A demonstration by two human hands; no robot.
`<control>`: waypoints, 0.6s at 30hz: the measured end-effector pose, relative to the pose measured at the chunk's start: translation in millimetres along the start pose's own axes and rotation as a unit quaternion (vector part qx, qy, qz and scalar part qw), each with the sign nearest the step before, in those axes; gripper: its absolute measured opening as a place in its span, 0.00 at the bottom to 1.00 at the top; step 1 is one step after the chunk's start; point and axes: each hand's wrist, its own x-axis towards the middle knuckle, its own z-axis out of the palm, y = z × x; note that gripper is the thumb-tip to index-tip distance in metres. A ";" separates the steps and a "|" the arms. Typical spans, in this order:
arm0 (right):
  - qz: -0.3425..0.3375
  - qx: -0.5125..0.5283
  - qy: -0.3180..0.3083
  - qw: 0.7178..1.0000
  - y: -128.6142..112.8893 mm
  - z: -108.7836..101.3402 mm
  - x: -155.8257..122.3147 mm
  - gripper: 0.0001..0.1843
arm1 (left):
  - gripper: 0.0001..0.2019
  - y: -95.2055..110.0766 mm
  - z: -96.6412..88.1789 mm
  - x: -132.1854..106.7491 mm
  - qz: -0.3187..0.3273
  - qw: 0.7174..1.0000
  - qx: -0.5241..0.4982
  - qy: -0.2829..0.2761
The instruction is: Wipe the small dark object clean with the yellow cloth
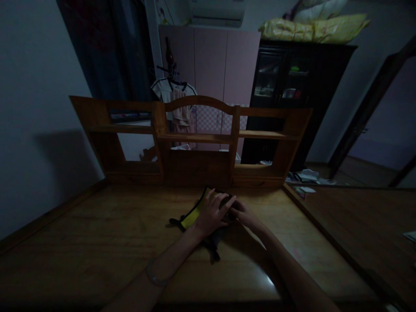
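Observation:
A small dark item with a yellow panel and black straps [190, 216] lies on the wooden desk [97, 242], near its back middle. My left hand [212, 212] rests on top of it with the fingers spread flat. Just to its right, my right hand [244, 215] touches the item's right end; its fingers are curled at the dark part and mostly hidden behind the left hand. A thin bracelet circles my left wrist. The room is dim, so the item's right side is hard to make out.
A wooden shelf unit [195, 138] stands along the desk's back edge. Behind it are a pink wardrobe [224, 65], hanging clothes [177, 99] and a dark glass cabinet [292, 86] with bedding on top. A wall runs along the left. Papers lie on the floor at right.

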 end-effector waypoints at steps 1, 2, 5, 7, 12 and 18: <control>-0.002 -0.001 0.008 1.000 1.7 0.7 0.2 0.22 | 0.44 0.2 -0.1 0.1 0.005 1.000 -0.001 -0.005; -0.005 -0.003 0.017 1.000 3.2 1.3 0.4 0.22 | 0.45 0.2 -0.2 0.2 0.008 1.000 -0.001 -0.008; -0.023 -0.018 0.038 0.999 7.0 2.4 1.4 0.21 | 0.47 -0.3 0.0 0.6 0.009 1.000 -0.003 -0.012; -0.044 -0.034 0.040 0.998 8.7 3.0 1.7 0.20 | 0.46 -0.9 0.5 1.1 0.007 1.000 -0.008 -0.009; -0.084 -0.108 0.092 0.986 10.5 7.9 -1.3 0.22 | 0.43 -1.8 1.5 3.3 -0.019 0.999 -0.045 -0.010; -0.094 -0.217 0.126 0.963 0.2 10.6 -6.7 0.19 | 0.50 0.0 1.0 5.2 -0.055 0.994 -0.093 -0.018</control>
